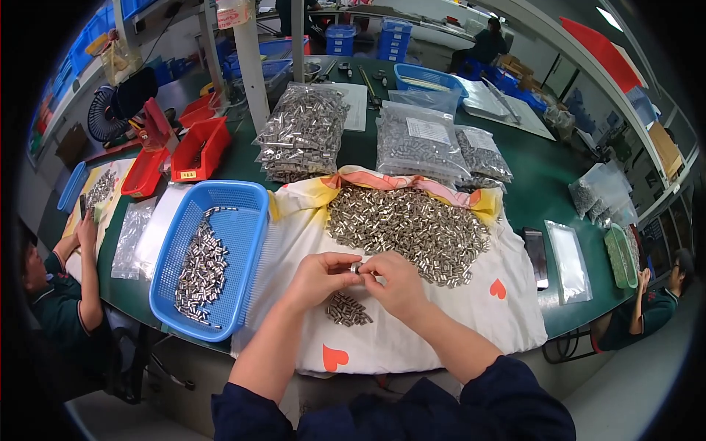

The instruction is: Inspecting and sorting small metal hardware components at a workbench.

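Observation:
My left hand (321, 279) and my right hand (396, 284) meet over the cloth, thumbs and fingertips pinched together. Between them shows a small shiny metal cylinder (356, 268), partly hidden by the fingers. Just beneath my hands lies a small heap of metal cylinders (348, 310). Beyond them spreads a much larger pile of the same cylinders (408, 228). All this rests on a white cloth (448, 316) with red hearts, its far edge bunched up. To the left, a blue perforated basket (262, 213) contains more cylinders (201, 275).
Clear bags of metal parts (305, 128) and labelled bags (419, 143) stand behind the cloth. Red bins (200, 147) sit at the far left. A phone (535, 257) and a clear plastic bag (568, 261) lie right. Other people sit at both sides (62, 294) (647, 312).

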### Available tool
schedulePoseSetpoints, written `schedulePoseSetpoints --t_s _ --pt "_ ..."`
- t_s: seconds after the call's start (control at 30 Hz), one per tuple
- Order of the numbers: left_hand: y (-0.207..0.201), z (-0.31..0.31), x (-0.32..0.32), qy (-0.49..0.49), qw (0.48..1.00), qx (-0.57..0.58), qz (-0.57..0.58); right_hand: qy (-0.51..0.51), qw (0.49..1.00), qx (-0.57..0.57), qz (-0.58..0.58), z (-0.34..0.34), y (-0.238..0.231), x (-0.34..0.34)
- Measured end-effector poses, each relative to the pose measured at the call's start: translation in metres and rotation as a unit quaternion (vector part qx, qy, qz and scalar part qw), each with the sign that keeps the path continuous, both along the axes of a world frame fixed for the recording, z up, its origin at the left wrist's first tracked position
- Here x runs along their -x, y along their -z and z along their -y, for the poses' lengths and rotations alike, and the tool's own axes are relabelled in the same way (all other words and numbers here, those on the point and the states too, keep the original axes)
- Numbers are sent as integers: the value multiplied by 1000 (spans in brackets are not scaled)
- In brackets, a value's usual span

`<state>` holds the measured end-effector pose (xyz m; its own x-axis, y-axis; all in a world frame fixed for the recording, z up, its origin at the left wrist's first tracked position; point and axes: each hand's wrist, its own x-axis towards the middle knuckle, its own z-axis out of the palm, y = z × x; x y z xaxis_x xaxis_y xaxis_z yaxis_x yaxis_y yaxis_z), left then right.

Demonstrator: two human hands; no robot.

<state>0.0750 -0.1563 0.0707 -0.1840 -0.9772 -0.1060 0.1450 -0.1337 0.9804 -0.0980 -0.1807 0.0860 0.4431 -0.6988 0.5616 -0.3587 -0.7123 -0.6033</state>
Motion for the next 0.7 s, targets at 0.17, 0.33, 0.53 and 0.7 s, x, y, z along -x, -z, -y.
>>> schedulePoseSetpoints --t_s 0.17,0.33,0.53,0.7 --pt "3 -2 2 -10 999 -3 36 11 999 -49 -7 -4 3 -1" --pt "-5 -8 -1 17 999 -20 23 -34 992 -124 2 -2 -3 8" --pt "-4 -6 -2 69 996 -24 45 -17 967 -247 -53 7 -1 15" --pt "-13 -9 -1 104 989 -20 105 52 950 -305 42 34 -11 33"
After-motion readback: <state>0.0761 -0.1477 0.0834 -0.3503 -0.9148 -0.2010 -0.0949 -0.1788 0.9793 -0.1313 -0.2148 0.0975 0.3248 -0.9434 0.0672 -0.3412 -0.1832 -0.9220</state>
